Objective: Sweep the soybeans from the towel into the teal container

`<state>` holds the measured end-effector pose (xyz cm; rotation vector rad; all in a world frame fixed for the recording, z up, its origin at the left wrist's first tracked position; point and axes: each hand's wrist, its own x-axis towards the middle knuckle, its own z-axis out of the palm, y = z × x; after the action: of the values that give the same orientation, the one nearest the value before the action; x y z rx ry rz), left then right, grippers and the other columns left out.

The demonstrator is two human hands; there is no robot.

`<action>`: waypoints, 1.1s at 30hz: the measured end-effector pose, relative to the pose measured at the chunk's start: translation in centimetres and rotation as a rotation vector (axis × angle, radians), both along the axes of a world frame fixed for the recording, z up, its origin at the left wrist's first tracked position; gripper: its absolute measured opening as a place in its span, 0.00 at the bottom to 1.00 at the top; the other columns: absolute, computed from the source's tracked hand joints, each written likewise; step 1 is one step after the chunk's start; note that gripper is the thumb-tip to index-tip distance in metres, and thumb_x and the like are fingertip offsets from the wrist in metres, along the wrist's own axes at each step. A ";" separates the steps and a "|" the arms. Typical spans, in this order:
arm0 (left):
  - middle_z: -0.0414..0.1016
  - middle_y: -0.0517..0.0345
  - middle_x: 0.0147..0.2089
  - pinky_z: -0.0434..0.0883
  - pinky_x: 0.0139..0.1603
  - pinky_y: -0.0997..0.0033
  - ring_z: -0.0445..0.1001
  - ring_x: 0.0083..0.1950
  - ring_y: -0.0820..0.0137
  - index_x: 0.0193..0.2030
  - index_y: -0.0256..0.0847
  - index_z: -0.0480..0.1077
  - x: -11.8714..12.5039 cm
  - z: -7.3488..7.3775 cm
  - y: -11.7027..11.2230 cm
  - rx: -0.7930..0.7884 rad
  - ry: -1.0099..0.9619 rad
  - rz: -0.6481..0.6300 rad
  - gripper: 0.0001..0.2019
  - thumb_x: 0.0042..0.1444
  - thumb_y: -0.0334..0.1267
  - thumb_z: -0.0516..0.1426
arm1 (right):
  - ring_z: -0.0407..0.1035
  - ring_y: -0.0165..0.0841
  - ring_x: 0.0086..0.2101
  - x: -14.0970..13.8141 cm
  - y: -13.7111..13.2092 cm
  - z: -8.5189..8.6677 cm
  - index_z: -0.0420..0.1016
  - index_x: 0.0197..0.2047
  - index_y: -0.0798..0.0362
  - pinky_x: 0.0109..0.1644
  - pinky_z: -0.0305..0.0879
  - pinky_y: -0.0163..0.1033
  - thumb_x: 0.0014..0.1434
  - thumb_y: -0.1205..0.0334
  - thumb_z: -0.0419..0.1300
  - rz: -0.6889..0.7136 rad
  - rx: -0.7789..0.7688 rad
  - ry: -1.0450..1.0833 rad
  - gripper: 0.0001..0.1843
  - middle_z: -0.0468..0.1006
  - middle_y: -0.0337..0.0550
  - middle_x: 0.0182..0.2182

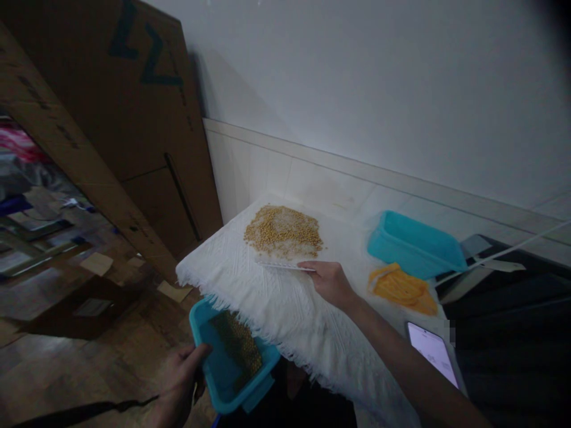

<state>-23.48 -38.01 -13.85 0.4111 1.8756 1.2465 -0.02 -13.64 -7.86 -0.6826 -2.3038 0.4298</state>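
My left hand [185, 371] grips the near left rim of a turquoise plastic basin [209, 356], which is tilted just below the table's fringed edge. Yellowish beans and a darker, greenish layer lie in it. My right hand [332, 284] is closed around one end of a thin white comb-like strip [283, 266], held low over the white cloth [285, 303]. Just beyond the strip, a pile of yellow beans [285, 229] mixed with small pale grains is spread on the cloth. The fingertips of my right hand are partly hidden.
A second turquoise basin [414, 244] stands on the table's right, against the wall. In front of it lies a crumpled orange cloth [401, 288]. A phone [432, 353] rests near my right forearm. Tall cardboard [125, 119] rises at the left.
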 end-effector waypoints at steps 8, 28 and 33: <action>0.57 0.66 0.06 0.47 0.09 0.76 0.53 0.07 0.76 0.13 0.43 0.60 0.0 -0.3 -0.2 0.026 -0.049 0.017 0.20 0.42 0.54 0.58 | 0.78 0.35 0.37 -0.4 -0.1 0.5 0.81 0.40 0.47 0.44 0.73 0.38 0.56 0.71 0.55 -0.073 -0.052 0.005 0.16 0.83 0.39 0.36; 0.56 0.67 0.06 0.48 0.10 0.77 0.54 0.07 0.77 0.12 0.43 0.59 -0.4 -0.4 -0.4 0.033 -0.054 0.013 0.20 0.43 0.54 0.58 | 0.77 0.37 0.36 -0.3 2.0 0.4 0.81 0.39 0.49 0.42 0.72 0.38 0.56 0.69 0.57 -0.090 -0.047 -0.005 0.13 0.83 0.42 0.36; 0.57 0.66 0.05 0.49 0.09 0.77 0.54 0.07 0.76 0.12 0.43 0.60 -0.2 -0.4 -0.4 0.033 -0.049 0.009 0.20 0.43 0.54 0.57 | 0.78 0.37 0.36 0.0 0.6 0.5 0.81 0.39 0.50 0.42 0.73 0.38 0.56 0.70 0.56 -0.085 -0.033 -0.004 0.13 0.83 0.42 0.36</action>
<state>-23.72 -38.37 -14.21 0.3861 1.8193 1.2841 -0.02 -13.02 -7.38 -0.7951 -2.2669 0.4284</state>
